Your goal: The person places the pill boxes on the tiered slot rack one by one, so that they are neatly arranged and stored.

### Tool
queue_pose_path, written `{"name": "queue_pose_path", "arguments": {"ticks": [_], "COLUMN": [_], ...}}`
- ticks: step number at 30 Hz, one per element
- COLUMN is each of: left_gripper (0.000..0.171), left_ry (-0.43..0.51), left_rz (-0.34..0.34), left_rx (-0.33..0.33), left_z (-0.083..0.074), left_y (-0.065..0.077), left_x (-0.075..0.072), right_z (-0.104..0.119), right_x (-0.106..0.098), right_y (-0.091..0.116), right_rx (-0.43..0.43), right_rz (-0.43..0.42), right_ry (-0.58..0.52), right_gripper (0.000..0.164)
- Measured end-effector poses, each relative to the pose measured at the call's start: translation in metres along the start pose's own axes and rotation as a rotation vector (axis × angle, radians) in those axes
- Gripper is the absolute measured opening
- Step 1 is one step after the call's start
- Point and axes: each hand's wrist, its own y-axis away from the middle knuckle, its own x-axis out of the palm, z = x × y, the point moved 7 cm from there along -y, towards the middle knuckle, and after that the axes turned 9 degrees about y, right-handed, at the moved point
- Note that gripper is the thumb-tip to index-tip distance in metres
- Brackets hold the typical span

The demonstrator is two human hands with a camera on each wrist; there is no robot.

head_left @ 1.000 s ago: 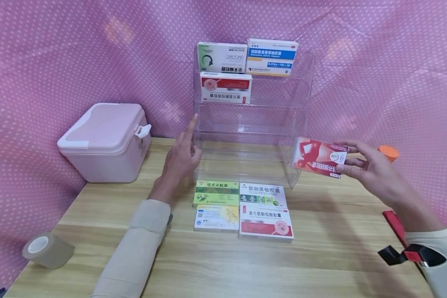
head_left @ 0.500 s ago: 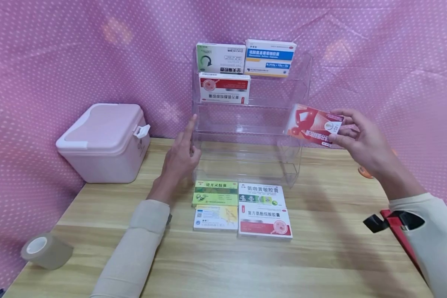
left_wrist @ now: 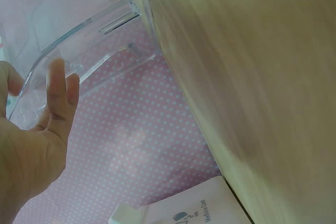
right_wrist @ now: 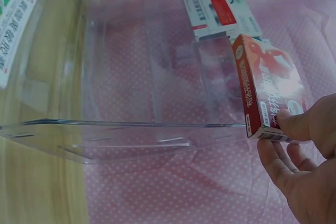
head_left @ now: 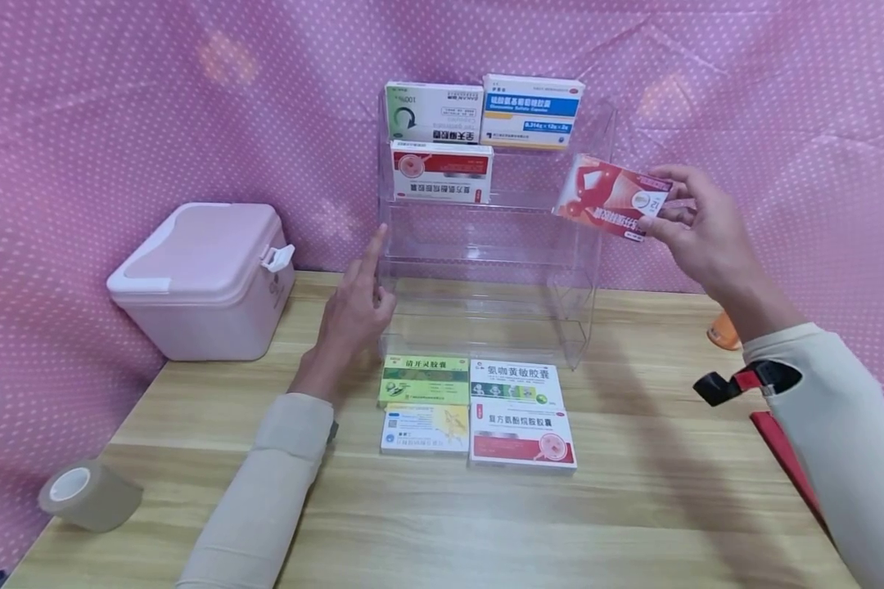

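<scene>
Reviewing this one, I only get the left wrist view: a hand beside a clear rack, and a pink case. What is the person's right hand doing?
Observer: The right hand pinches a red box by one end.
Reviewer: And what does the top tier hold?
Observer: Two boxes stand side by side up there on the clear rack: a white-and-green box and, right of it in the head view, a blue-and-white box.

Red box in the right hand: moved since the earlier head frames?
Yes. Judged against the clear rack in the head view, the red box in the right hand has risen and edged slightly left.
</scene>
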Motion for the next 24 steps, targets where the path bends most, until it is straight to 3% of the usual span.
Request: {"name": "queue_pose_path", "arguments": {"ticks": [14,24], "left_gripper": [0.098,0.099], "left_ry": [-0.02,-0.006], "left_rz": [0.002,0.01], "left_rx": [0.004,-0.007], "left_z": [0.0,-0.001], "left_y": [0.0,0.001], "left_x": [0.0,-0.001], "right_z": [0.033,0.071], "right_x": [-0.004,0.005], "right_y": [-0.048,-0.077], "right_rx": [-0.029,-0.107], "right_rz": [-0.11,-0.164], "right_ry": [0.054,0.224], "right_gripper": [0.064,0.061]}}
